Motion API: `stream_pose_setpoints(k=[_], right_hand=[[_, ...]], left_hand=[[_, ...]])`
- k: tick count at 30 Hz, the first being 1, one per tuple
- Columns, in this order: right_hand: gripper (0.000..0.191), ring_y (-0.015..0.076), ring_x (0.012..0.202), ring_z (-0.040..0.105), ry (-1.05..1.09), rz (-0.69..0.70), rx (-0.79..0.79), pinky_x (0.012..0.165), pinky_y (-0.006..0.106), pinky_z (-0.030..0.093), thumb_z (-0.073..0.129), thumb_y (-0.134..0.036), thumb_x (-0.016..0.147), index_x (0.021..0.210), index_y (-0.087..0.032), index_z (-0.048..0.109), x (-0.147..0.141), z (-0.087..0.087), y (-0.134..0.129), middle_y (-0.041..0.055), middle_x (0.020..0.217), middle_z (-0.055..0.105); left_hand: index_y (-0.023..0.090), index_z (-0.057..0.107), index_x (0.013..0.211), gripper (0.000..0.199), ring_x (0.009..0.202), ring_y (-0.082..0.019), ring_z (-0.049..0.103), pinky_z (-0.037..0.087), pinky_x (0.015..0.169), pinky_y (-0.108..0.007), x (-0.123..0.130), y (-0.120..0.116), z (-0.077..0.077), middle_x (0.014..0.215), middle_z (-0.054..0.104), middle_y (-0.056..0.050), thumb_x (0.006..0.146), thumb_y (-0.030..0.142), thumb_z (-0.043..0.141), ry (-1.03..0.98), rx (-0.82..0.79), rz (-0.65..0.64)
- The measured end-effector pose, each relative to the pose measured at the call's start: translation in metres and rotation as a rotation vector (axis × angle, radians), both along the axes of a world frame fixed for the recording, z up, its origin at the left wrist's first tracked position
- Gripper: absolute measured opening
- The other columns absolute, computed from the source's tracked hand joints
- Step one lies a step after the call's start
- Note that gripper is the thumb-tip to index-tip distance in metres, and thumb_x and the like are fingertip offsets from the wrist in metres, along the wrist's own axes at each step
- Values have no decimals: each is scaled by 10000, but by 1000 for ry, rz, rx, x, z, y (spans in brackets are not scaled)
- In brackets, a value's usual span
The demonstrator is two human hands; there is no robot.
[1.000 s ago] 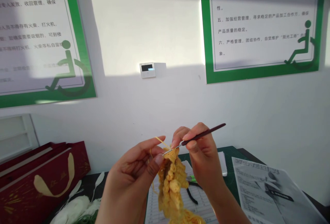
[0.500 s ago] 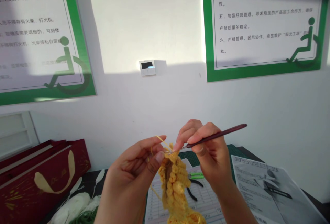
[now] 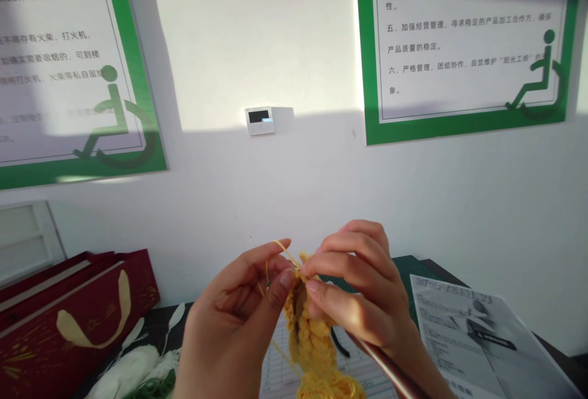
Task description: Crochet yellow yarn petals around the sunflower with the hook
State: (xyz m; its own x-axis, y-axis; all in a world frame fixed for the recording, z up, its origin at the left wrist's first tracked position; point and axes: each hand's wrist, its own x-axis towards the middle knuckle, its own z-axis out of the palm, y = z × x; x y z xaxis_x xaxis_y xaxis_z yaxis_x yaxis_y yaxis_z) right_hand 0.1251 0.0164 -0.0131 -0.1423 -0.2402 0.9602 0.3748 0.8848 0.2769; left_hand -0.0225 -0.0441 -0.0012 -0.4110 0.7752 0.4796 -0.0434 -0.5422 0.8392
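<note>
A piece of yellow crochet work hangs between my two hands, with loose yellow yarn below it. My left hand pinches its upper left edge, and a yellow strand loops over the raised index finger. From the right, my right hand has its fingertips closed at the top of the work. The dark red handle of a crochet hook slants down to the lower right under this hand; the hook's tip is hard to make out among the fingers.
Printed sheets lie below the work, with black tool handles on them. A plastic-covered sheet is at the right on a green mat. Dark red gift bags and white bundles are at the left.
My right hand has turned over the work, its fingers now reaching to the top edge. The hook's handle has swung from pointing up right to pointing down right. My left hand is nearly unchanged.
</note>
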Motion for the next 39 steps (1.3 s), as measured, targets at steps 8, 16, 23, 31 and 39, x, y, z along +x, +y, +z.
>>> stream_pose_setpoints(k=[8, 16, 23, 31, 39], right_hand=[[116, 184, 771, 656, 214, 373, 12, 740, 426, 498, 643, -186, 952, 949, -292, 595, -25, -20, 34, -28, 857, 721], [133, 192, 782, 663, 353, -13, 23, 805, 425, 452, 601, -102, 922, 982, -221, 606, -38, -22, 8, 25, 836, 719], [157, 147, 691, 578, 485, 748, -647, 672, 319, 445, 519, -231, 1037, 892, -221, 580, -28, -14, 9, -10, 755, 597], [164, 140, 756, 600, 407, 1261, -867, 747, 324, 498, 710, -303, 956, 886, -255, 569, -50, -17, 16, -25, 840, 645], [216, 174, 774, 659, 383, 242, -112, 809, 421, 433, 617, -63, 919, 976, -270, 642, -43, -24, 13, -22, 858, 736]], left_hand=[[193, 848, 987, 330, 847, -183, 754, 612, 790, -223, 4, -2, 1, 885, 820, -63, 674, 211, 953, -233, -62, -146], [211, 839, 989, 327, 856, -183, 748, 605, 757, -202, 8, 4, 0, 893, 828, -44, 681, 213, 950, -162, 5, -6], [212, 849, 900, 230, 793, -164, 748, 604, 711, -177, 4, 4, -1, 942, 836, -40, 691, 239, 940, -69, 22, 24], [210, 852, 991, 315, 830, -231, 796, 639, 727, -233, 8, 9, -4, 947, 844, -75, 700, 300, 933, -96, 17, 37], [229, 859, 971, 274, 901, -224, 799, 636, 776, -217, 12, 5, -8, 998, 854, -64, 708, 265, 927, -121, 18, 2]])
